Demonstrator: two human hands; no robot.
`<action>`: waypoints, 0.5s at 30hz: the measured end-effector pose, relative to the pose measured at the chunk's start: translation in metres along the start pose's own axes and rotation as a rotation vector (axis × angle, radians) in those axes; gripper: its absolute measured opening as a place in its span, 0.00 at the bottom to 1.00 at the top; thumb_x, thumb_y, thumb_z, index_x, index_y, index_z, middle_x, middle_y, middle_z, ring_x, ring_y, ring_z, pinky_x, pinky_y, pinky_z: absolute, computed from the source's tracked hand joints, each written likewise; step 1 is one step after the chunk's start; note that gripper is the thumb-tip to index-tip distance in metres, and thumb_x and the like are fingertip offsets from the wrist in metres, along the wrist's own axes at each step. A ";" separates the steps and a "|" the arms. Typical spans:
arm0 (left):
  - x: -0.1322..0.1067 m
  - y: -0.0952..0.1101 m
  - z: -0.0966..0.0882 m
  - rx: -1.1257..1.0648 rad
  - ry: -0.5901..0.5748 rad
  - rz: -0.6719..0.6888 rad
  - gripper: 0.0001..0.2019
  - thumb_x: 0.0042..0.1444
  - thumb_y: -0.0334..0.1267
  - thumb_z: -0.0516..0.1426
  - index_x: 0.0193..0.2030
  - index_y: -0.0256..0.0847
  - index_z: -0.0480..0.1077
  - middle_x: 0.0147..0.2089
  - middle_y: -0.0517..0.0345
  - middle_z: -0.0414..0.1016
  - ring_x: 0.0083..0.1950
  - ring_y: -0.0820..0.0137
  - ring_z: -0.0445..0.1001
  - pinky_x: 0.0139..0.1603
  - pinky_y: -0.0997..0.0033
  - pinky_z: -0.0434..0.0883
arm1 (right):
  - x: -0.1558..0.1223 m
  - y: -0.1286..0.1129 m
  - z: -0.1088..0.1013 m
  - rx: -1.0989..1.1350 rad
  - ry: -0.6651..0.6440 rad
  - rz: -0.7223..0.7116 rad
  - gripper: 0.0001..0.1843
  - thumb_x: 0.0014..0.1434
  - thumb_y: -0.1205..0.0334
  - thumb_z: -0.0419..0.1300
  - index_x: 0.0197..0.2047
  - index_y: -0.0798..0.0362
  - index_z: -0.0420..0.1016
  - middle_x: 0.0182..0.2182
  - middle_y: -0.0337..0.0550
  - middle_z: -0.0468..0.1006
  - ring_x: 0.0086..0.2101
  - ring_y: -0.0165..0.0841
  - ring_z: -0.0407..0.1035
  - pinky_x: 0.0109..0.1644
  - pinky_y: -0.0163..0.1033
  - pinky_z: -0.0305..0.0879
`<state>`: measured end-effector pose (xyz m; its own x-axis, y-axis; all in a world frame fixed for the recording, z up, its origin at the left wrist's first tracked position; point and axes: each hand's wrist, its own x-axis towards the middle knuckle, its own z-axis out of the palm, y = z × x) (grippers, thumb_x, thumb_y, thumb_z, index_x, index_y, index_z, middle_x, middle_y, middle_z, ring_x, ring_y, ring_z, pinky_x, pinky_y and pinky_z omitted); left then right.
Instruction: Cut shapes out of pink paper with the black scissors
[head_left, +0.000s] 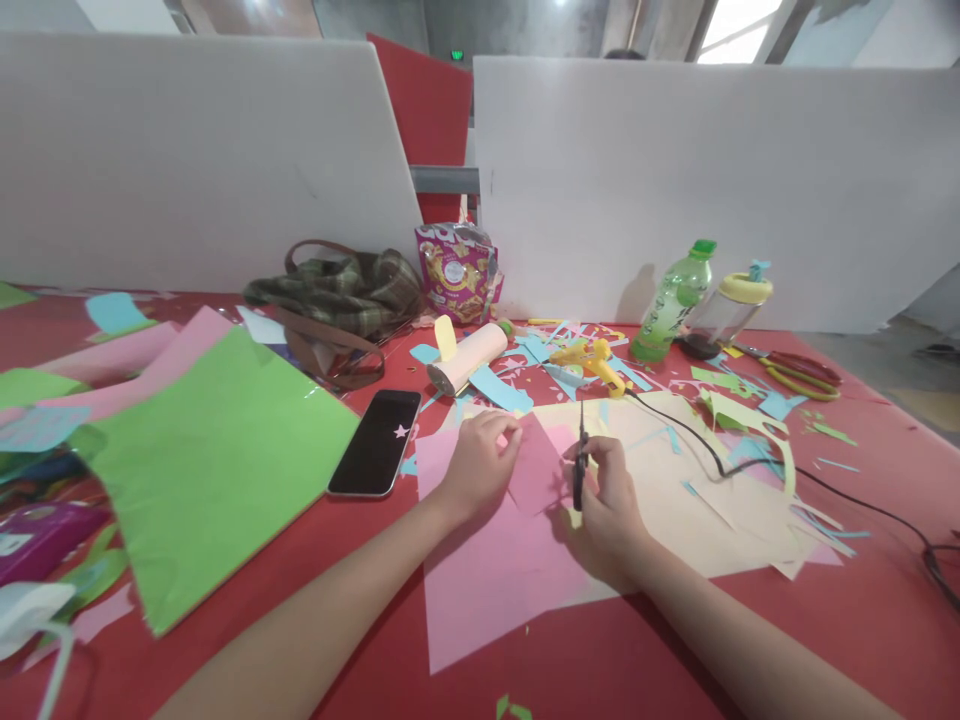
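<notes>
My left hand point(481, 462) pinches the edge of a small piece of darker pink paper point(538, 462), its fingers closed. In my right hand point(611, 495) is a pair of scissors point(580, 462) with dark handles, the blades pointing away from me, just right of that piece. Whether the blades touch the paper I cannot tell. Beneath both hands lies a larger light pink sheet point(480, 610), partly over a cream sheet point(675, 520). A black-screened phone point(375, 450) with a tiny pink star point(400, 432) on it rests left of my left hand.
Behind the hands are a paper-wrapped tube point(471, 358), a yellow glue gun point(589, 362) with a black cable, and blue scraps. Farther back stand a green bottle point(673, 305), a jar point(727, 315), a snack bag point(457, 275) and a plaid bag point(360, 290). Green paper point(225, 470) lies left.
</notes>
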<state>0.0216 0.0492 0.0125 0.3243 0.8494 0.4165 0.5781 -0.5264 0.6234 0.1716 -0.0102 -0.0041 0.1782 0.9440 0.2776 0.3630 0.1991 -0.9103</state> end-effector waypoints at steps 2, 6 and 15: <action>0.001 0.001 -0.003 -0.099 0.094 -0.051 0.08 0.52 0.35 0.47 0.26 0.38 0.64 0.31 0.57 0.69 0.35 0.71 0.67 0.38 0.71 0.63 | 0.000 0.001 0.002 0.063 0.081 0.024 0.10 0.49 0.67 0.51 0.34 0.47 0.52 0.33 0.41 0.64 0.27 0.30 0.64 0.29 0.40 0.63; 0.001 0.000 -0.005 -0.264 0.172 -0.110 0.08 0.51 0.37 0.49 0.27 0.38 0.66 0.33 0.56 0.70 0.38 0.71 0.68 0.41 0.72 0.64 | 0.004 0.005 0.005 0.164 0.184 0.032 0.13 0.47 0.65 0.53 0.34 0.46 0.51 0.38 0.43 0.61 0.29 0.30 0.64 0.25 0.37 0.64; -0.001 -0.003 0.000 -0.417 0.141 -0.079 0.04 0.47 0.35 0.53 0.26 0.38 0.67 0.34 0.55 0.70 0.39 0.70 0.69 0.43 0.71 0.66 | 0.016 0.012 -0.001 0.306 0.198 0.091 0.16 0.43 0.67 0.58 0.31 0.47 0.51 0.29 0.34 0.61 0.27 0.27 0.61 0.29 0.34 0.62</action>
<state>0.0196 0.0496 0.0100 0.1693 0.8894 0.4246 0.2364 -0.4548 0.8586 0.1798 0.0072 -0.0101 0.3817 0.8981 0.2183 0.0527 0.2147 -0.9753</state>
